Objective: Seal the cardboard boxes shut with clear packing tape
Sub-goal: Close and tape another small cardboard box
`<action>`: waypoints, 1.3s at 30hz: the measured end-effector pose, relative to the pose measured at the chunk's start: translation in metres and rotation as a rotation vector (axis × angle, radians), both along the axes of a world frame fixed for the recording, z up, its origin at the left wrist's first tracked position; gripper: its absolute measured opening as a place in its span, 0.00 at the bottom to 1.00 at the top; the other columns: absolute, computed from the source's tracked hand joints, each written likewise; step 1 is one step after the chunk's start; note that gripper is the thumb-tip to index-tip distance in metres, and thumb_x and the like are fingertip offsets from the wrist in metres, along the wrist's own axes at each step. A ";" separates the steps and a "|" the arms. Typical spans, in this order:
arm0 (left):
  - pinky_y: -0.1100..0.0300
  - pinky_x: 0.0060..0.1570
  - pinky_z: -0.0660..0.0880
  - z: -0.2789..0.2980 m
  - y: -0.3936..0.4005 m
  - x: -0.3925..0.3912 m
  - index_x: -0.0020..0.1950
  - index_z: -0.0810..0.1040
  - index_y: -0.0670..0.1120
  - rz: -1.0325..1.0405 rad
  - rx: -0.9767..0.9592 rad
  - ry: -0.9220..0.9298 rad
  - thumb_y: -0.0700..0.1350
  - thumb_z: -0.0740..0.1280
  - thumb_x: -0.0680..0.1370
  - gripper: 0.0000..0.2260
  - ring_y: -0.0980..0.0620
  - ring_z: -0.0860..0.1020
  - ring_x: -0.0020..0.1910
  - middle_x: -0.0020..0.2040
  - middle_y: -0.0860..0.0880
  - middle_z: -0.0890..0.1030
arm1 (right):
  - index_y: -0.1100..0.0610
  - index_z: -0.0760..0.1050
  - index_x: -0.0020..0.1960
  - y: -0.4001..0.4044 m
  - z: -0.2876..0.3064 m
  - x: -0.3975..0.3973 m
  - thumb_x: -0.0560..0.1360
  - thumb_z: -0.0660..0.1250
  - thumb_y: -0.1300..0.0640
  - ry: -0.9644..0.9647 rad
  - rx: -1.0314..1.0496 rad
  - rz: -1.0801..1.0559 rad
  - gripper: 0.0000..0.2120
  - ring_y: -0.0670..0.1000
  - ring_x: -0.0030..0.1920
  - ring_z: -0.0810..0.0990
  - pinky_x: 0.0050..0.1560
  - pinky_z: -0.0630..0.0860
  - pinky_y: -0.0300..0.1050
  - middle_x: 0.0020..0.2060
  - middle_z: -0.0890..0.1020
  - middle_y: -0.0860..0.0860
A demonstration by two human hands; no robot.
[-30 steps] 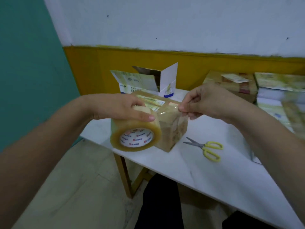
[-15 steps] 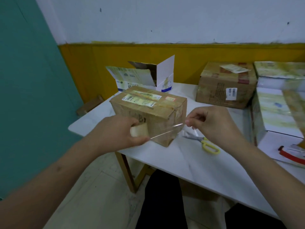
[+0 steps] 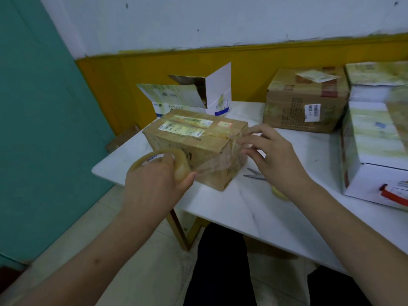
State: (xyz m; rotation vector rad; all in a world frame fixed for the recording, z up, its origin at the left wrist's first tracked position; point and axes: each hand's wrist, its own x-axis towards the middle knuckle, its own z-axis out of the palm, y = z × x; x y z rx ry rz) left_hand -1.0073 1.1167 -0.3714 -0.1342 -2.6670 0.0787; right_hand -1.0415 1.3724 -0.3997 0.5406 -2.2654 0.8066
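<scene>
Behind, white table (image 3: 231, 208) meets yellow wall (image 3: 249, 76).

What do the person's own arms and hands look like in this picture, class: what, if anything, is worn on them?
Both forearms are bare as far as the picture shows: no sleeves or cuffs reach into view. The left hand and the right hand wear no gloves, and no rings, watch or bracelet can be seen. The nails look short and unpainted.

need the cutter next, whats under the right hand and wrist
Scissors lie on the white table under the right hand: grey blades show, a yellow handle peeks out, the rest is covered.
</scene>
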 end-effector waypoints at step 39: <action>0.60 0.31 0.67 -0.019 -0.009 -0.049 0.52 0.79 0.48 0.039 -0.009 0.097 0.74 0.55 0.74 0.30 0.50 0.81 0.39 0.41 0.50 0.82 | 0.55 0.80 0.59 -0.066 -0.008 -0.063 0.75 0.64 0.37 0.114 0.296 0.070 0.25 0.53 0.57 0.77 0.61 0.72 0.53 0.58 0.83 0.49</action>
